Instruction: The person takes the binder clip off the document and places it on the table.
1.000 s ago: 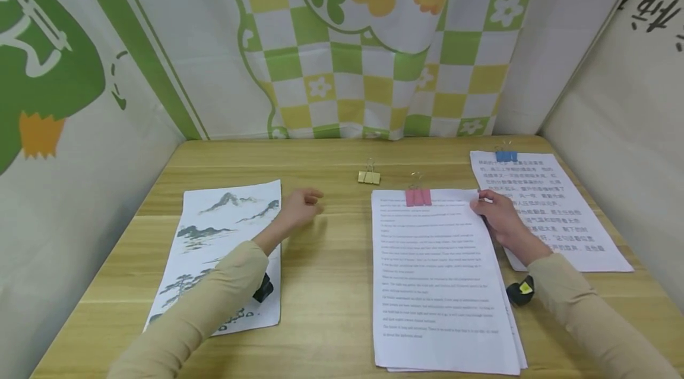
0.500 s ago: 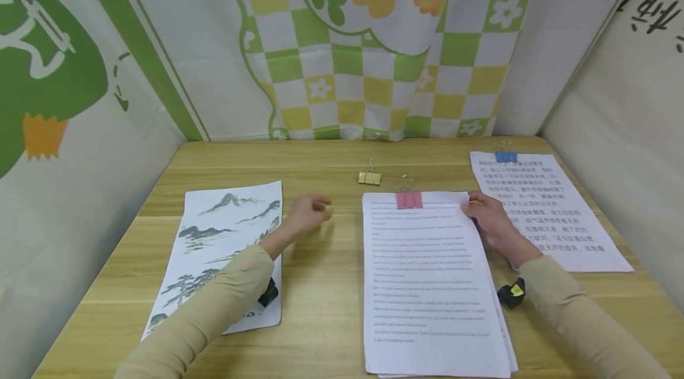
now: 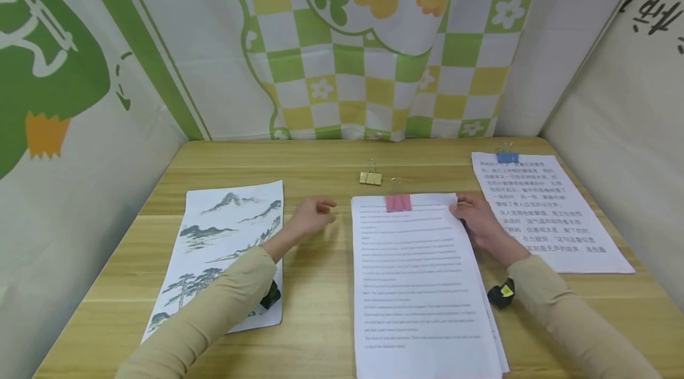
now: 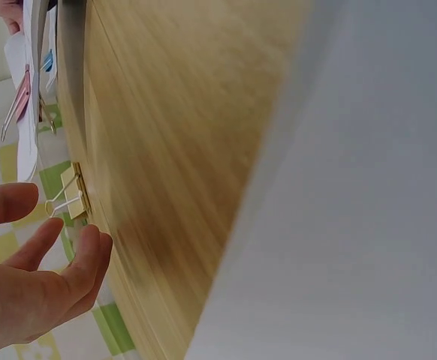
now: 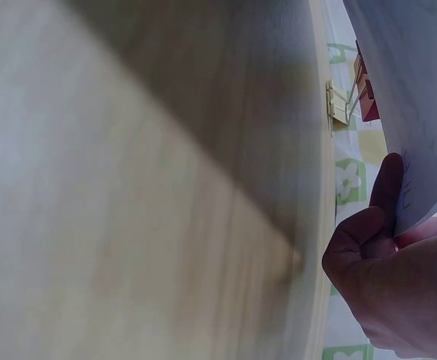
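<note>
My right hand [image 3: 481,221] pinches the top right corner of a stack of printed sheets [image 3: 411,284], thumb on top and fingers beneath. A pink binder clip [image 3: 398,202] grips the stack's top edge. In the right wrist view the held sheets [image 5: 421,97] are raised off the table and bend slightly. My left hand [image 3: 312,215] hovers over the table between the landscape picture sheet and the stack, fingers loosely bent around nothing. The left wrist view shows the thumb and fingers of that hand [image 4: 46,277] apart. A gold binder clip [image 3: 371,178] stands just behind the stack.
At the left lies a sheet with a mountain landscape [image 3: 230,224], partly under my left forearm. Sheets with large Chinese print [image 3: 556,218], held by a blue binder clip [image 3: 507,157], lie at the right. A patterned curtain [image 3: 385,70] hangs behind the wooden table [image 3: 315,331].
The clipped stack has moved left and slightly toward me, carried by my right hand, uncovering more of the Chinese print. My left hand has shifted slightly to the right.
</note>
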Motion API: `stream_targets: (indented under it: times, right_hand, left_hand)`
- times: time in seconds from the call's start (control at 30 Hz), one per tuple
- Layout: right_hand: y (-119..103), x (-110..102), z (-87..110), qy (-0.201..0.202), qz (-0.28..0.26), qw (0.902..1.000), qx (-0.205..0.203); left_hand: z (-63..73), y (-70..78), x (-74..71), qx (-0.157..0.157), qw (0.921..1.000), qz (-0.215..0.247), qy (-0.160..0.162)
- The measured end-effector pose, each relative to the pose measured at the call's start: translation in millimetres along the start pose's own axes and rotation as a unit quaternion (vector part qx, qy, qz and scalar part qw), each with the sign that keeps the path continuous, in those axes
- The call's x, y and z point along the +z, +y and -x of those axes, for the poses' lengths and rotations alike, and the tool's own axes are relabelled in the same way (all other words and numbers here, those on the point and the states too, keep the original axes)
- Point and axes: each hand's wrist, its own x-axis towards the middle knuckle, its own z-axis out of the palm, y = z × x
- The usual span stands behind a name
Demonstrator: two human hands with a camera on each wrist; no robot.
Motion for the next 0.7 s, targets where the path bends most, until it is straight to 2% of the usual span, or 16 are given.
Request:
stream_targets:
  times: [0.43,0.7]
  right_hand:
    - [-6.1,16.7,3.2,-0.014,-0.033,0.9994,-0.004]
    - [-6.1,22.6,0.3,-0.018,-0.038,0.9991,-0.007]
  left_hand:
    - [5.3,1.2,5.9,0.026,0.9993,0.027,-0.008]
    - [7.6,4.0,6.6,0.006,0.9996,0.023,-0.016]
